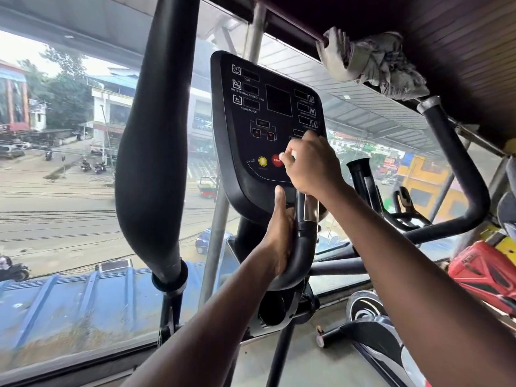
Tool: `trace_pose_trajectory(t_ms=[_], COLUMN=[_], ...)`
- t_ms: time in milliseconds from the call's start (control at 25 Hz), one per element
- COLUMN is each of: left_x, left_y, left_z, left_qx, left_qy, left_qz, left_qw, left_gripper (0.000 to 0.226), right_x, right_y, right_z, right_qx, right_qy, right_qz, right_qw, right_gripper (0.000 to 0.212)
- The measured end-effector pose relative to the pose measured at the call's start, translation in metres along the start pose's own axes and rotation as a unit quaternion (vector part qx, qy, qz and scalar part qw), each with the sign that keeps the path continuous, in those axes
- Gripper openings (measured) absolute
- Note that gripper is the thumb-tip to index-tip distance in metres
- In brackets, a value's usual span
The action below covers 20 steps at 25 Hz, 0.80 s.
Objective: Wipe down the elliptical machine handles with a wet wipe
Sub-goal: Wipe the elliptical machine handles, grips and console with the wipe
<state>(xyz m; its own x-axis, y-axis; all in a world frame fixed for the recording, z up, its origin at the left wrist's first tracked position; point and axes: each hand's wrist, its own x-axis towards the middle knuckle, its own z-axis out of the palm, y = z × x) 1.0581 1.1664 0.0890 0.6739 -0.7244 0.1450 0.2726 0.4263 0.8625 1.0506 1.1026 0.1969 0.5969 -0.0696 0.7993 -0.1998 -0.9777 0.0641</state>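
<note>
While the left hand (280, 230) clamps the curved inner handle (300, 247) under the console (262, 121), the right hand (310, 163) pinches a limp, light wet wipe (287, 156), best bunched against the stiff, slick tube

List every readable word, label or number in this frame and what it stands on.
"TIME": console, under the top left display.
"ROTATIONAL SPEED (r/h)": console, second display.
"RESISTANCE": console, third display.
"STO": red button, rest hidden by the right hand.
Right-column console labels and street signs outside: too small or blurred.
</note>
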Motion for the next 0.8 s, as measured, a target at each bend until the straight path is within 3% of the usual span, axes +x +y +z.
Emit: trace_pose_trajectory(t_ms=[120,160,240,320,400,520,640,800], left_x=[0.002,0.003,0.005,0.002,-0.003,-0.007,-0.011,-0.018], left_y=[0.006,0.007,0.007,0.006,0.005,0.005,0.004,0.004], left_z=[0.010,0.011,0.010,0.012,0.013,0.013,0.014,0.017], left_qx=[0.055,0.066,0.085,0.108,0.128,0.139,0.150,0.182], left_qy=[0.078,0.095,0.133,0.164,0.189,0.215,0.240,0.237], left_qz=[0.043,0.055,0.075,0.102,0.137,0.168,0.185,0.201], left_qw=[0.994,0.992,0.985,0.975,0.964,0.952,0.941,0.933], left_gripper=[0.061,0.055,0.055,0.059,0.056,0.060,0.085,0.074], right_x=[0.008,0.008,0.005,0.000,-0.005,-0.015,-0.033,-0.059], right_y=[0.005,0.007,0.007,0.010,0.013,0.014,0.009,0.006], right_z=[0.003,0.004,0.003,0.000,-0.001,0.005,0.004,0.002], right_qx=[0.183,0.298,0.502,0.606,0.662,0.716,0.742,0.696], right_qy=[0.027,0.031,0.007,-0.068,-0.128,-0.170,-0.182,-0.167], right_qz=[0.107,0.156,0.251,0.306,0.319,0.308,0.305,0.342], right_qw=[0.977,0.941,0.828,0.731,0.666,0.604,0.569,0.609], right_gripper=[0.030,0.034,0.039,0.043,0.048,0.050,0.043,0.034])
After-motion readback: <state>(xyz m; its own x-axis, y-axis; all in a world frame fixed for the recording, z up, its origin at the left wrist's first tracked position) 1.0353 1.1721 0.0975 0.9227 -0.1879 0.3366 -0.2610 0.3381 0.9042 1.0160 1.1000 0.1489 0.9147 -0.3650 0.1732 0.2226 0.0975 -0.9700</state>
